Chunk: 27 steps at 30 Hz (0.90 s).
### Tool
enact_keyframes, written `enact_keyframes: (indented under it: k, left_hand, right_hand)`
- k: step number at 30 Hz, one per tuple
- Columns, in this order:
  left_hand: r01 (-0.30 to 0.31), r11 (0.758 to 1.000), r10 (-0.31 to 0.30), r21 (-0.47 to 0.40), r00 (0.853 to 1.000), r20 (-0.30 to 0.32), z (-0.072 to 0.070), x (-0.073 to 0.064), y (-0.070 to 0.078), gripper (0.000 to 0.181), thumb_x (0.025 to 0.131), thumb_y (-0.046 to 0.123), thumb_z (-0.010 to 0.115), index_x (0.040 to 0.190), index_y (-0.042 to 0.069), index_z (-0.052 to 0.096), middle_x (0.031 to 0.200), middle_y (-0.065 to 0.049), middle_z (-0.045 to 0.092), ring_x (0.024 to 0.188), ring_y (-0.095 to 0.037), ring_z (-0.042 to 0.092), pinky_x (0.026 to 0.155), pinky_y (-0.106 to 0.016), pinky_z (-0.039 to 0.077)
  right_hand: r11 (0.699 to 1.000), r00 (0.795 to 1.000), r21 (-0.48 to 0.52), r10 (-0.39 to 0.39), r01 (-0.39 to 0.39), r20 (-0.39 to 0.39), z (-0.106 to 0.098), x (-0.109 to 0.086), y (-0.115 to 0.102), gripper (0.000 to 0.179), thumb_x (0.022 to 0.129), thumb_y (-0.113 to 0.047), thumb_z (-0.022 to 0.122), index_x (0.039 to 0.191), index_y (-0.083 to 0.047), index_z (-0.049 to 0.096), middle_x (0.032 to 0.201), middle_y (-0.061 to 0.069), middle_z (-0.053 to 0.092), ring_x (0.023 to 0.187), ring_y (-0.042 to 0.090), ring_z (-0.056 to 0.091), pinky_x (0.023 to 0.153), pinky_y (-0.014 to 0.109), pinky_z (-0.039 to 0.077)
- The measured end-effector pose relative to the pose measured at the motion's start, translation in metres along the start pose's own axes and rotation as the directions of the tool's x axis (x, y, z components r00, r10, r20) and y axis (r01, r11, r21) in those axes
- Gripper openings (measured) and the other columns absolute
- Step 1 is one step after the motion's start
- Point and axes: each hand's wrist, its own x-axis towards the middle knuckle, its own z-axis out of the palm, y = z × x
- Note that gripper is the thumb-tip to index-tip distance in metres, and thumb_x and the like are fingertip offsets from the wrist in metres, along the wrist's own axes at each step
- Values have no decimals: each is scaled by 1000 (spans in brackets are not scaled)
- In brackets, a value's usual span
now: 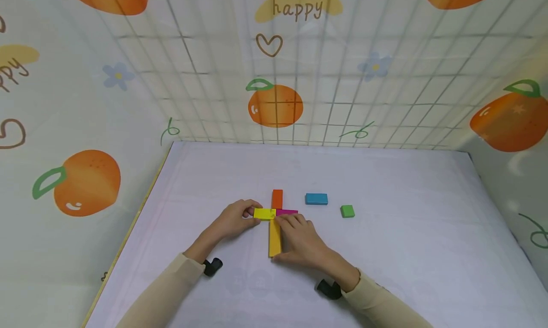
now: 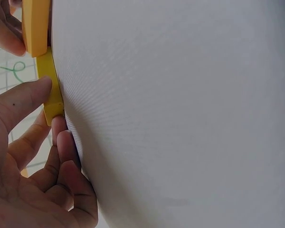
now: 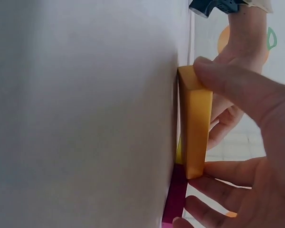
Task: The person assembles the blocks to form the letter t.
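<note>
My left hand (image 1: 235, 218) pinches a bright yellow block (image 1: 263, 214) by its left part, thumb on the near side. In the left wrist view the thumb lies along that block (image 2: 54, 102). With thumb and fingers at opposite ends, my right hand (image 1: 305, 241) holds a long amber block (image 1: 275, 238), which points toward me from the yellow one. A magenta block (image 1: 288, 212) extends to the right of the yellow block, partly hidden behind the right fingers. Beyond their junction lies an orange-red block (image 1: 277, 198), lengthwise away from me. Together the blocks form a cross.
To the right of the cross lie a blue block (image 1: 316, 199) and a small green block (image 1: 347, 211). The white tabletop (image 1: 406, 252) meets printed cloth walls (image 1: 214, 104) at the back and sides. Dark wrist cameras hang below both sleeves.
</note>
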Motion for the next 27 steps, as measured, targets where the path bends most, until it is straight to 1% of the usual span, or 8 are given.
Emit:
enact_keyframes:
  k: [7, 14, 18, 22, 25, 27]
  left_hand:
    - [7, 1000, -7, -3, 1000, -1, 1, -1, -1, 32, 88, 16, 79, 118, 15, 69, 90, 4, 57, 85, -17, 50, 77, -34, 43]
    - [8, 1000, -8, -1, 1000, 2, 1, 0, -1, 32, 88, 17, 79, 118, 16, 70, 91, 4, 58, 86, -18, 51, 77, -34, 43]
    - [5, 1000, -5, 0, 1000, -1, 1, 1, -2, 32, 88, 17, 79, 118, 17, 69, 90, 5, 58, 86, -18, 50, 77, -34, 43]
    - [7, 1000, -7, -3, 1000, -4, 1, 1, -2, 32, 87, 16, 79, 118, 17, 69, 90, 5, 58, 86, -17, 50, 77, -34, 43]
    - [17, 1000, -17, -2, 1000, -3, 1, 1, -2, 32, 87, 16, 79, 118, 17, 69, 90, 5, 58, 86, -18, 50, 77, -34, 43]
    - [24, 1000, -24, -5, 1000, -4, 2, 1, -1, 32, 87, 16, 79, 118, 17, 69, 90, 5, 58, 86, -18, 50, 77, -34, 43]
  right_hand:
    - [1000, 1000, -7, -13, 13, -5, 1, 0, 0, 96, 70, -55, 86, 144, -7, 49, 142, 8, 49, 128, 29, 41, 95, 50, 44]
    - [1000, 1000, 10, -2, 2, 11, 0, 2, 1, 98, 70, -56, 86, 147, -9, 47, 145, 7, 45, 130, 27, 39, 97, 48, 43]
    - [994, 1000, 106, -18, 18, -7, -5, 2, 5, 93, 73, -52, 86, 146, -7, 48, 145, 6, 46, 131, 26, 39, 101, 48, 41]
    - [976, 998, 211, -40, 50, -50, -12, 1, 13, 80, 79, -41, 85, 143, -6, 51, 142, 7, 48, 130, 25, 42, 105, 44, 40]
    - [969, 996, 244, -29, 48, -82, -16, 2, 23, 71, 82, -31, 84, 141, -6, 53, 139, 8, 50, 128, 26, 44, 103, 42, 43]
    - [970, 995, 241, 2, 21, -95, -17, 3, 29, 68, 83, -26, 84, 140, -6, 53, 137, 8, 51, 126, 26, 45, 101, 41, 46]
